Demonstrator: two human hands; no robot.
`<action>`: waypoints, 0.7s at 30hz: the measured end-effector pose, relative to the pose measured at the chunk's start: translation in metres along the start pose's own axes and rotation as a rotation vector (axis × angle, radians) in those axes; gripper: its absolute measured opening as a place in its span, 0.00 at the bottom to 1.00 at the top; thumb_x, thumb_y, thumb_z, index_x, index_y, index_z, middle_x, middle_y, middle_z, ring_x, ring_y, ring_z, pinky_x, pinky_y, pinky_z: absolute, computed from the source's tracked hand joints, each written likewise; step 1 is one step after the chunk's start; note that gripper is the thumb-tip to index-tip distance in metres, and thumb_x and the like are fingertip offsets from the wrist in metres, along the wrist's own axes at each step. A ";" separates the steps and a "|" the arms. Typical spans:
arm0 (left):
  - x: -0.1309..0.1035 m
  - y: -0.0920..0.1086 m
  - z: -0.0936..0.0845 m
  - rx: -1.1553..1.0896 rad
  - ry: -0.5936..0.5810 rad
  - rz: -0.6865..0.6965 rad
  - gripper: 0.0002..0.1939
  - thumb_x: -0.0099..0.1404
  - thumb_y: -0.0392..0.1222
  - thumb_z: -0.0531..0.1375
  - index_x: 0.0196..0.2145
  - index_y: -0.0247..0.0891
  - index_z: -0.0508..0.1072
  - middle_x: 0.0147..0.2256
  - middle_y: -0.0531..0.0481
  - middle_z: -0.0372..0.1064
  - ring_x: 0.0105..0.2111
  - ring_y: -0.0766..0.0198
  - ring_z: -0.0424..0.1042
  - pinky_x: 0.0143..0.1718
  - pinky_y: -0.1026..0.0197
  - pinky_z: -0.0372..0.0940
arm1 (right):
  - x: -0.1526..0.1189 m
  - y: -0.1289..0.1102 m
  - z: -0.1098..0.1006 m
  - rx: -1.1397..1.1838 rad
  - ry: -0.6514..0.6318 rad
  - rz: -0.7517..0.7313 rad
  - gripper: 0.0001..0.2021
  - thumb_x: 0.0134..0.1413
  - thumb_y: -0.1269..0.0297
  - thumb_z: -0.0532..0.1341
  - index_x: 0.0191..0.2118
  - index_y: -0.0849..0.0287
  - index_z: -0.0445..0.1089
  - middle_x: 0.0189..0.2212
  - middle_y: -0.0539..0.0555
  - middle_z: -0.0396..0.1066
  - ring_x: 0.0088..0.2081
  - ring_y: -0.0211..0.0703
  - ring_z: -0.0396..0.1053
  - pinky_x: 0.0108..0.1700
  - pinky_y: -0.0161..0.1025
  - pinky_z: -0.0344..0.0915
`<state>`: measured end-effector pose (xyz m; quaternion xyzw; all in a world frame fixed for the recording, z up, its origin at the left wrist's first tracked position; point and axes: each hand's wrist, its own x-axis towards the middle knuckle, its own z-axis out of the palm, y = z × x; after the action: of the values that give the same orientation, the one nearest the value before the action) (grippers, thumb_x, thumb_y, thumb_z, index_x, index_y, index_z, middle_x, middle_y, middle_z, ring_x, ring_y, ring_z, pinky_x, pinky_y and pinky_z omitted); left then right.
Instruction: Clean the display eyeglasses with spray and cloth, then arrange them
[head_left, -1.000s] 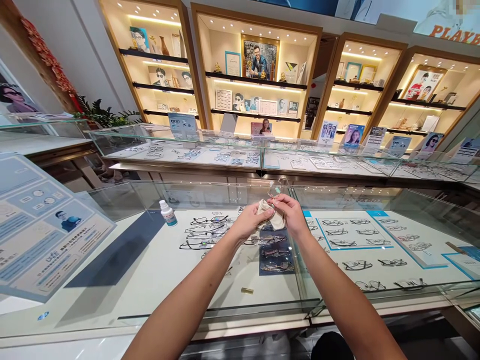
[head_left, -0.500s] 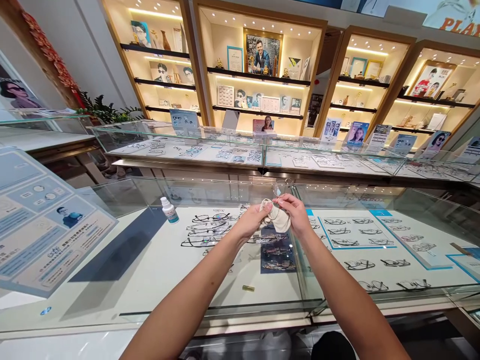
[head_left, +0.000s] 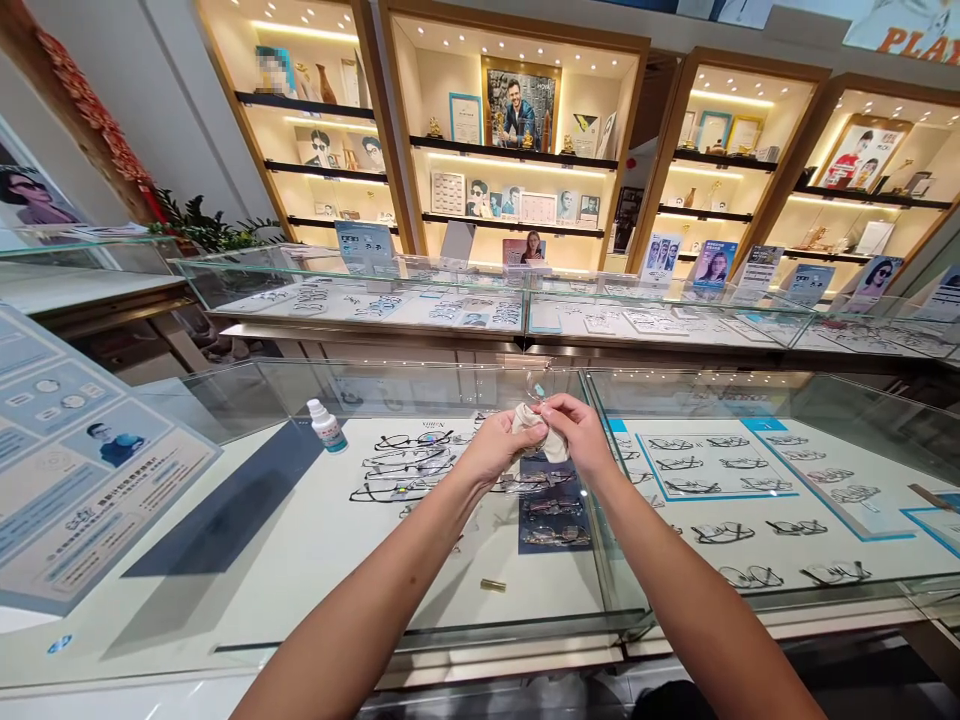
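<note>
Above the glass counter, my two hands are close together around a cream cloth (head_left: 553, 447) and a pair of eyeglasses (head_left: 540, 386). My left hand (head_left: 501, 440) is closed, thumb on top, pinching the folded cloth over part of the glasses. My right hand (head_left: 576, 428) is closed too, its fingertips pinching the glasses near the cloth's upper edge. One clear lens with a pale blue mark sticks up beyond the fingers. The rest of the glasses is hidden by cloth and fingers.
A white spray bottle (head_left: 327, 428) stands on the counter to the left. Under the glass lie several eyeglasses (head_left: 409, 465), some on a dark blue mat (head_left: 529, 548). A blue printed board (head_left: 97, 470) stands at the left. Farther back is another glass display case (head_left: 360, 330).
The cloth, hanging out wider between my hands before, is now bunched smaller. My left thumb has moved down over it. The view has shifted slightly.
</note>
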<state>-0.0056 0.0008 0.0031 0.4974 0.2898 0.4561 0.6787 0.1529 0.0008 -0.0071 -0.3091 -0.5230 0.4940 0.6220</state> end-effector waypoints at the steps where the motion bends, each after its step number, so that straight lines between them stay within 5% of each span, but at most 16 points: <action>1: 0.000 0.001 0.000 0.007 -0.008 0.002 0.30 0.41 0.51 0.83 0.36 0.32 0.79 0.29 0.51 0.73 0.28 0.68 0.65 0.34 0.64 0.58 | 0.001 0.001 0.000 0.017 0.010 0.007 0.11 0.49 0.53 0.75 0.31 0.53 0.80 0.36 0.51 0.81 0.42 0.47 0.75 0.47 0.41 0.69; 7: 0.002 0.000 -0.007 0.055 -0.082 0.022 0.30 0.46 0.54 0.81 0.40 0.31 0.81 0.32 0.47 0.75 0.32 0.64 0.68 0.36 0.63 0.60 | 0.004 0.001 -0.002 0.136 0.100 0.089 0.13 0.42 0.53 0.77 0.30 0.54 0.80 0.36 0.52 0.83 0.39 0.48 0.76 0.45 0.43 0.71; 13: 0.007 -0.004 -0.013 0.155 0.031 0.075 0.33 0.53 0.66 0.74 0.39 0.32 0.82 0.32 0.47 0.76 0.33 0.62 0.68 0.36 0.62 0.60 | 0.001 -0.001 -0.001 0.034 0.020 0.031 0.13 0.46 0.51 0.77 0.31 0.53 0.80 0.37 0.52 0.83 0.40 0.48 0.76 0.47 0.44 0.71; 21: -0.001 0.007 -0.006 0.141 -0.045 0.022 0.33 0.45 0.54 0.81 0.43 0.31 0.80 0.28 0.52 0.71 0.27 0.69 0.63 0.31 0.65 0.56 | 0.001 -0.001 -0.003 -0.023 0.024 0.005 0.13 0.48 0.49 0.75 0.33 0.53 0.80 0.39 0.53 0.84 0.41 0.50 0.77 0.46 0.45 0.71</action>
<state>-0.0135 0.0035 0.0075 0.5572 0.3002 0.4307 0.6433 0.1563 0.0023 -0.0065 -0.3234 -0.5206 0.4857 0.6233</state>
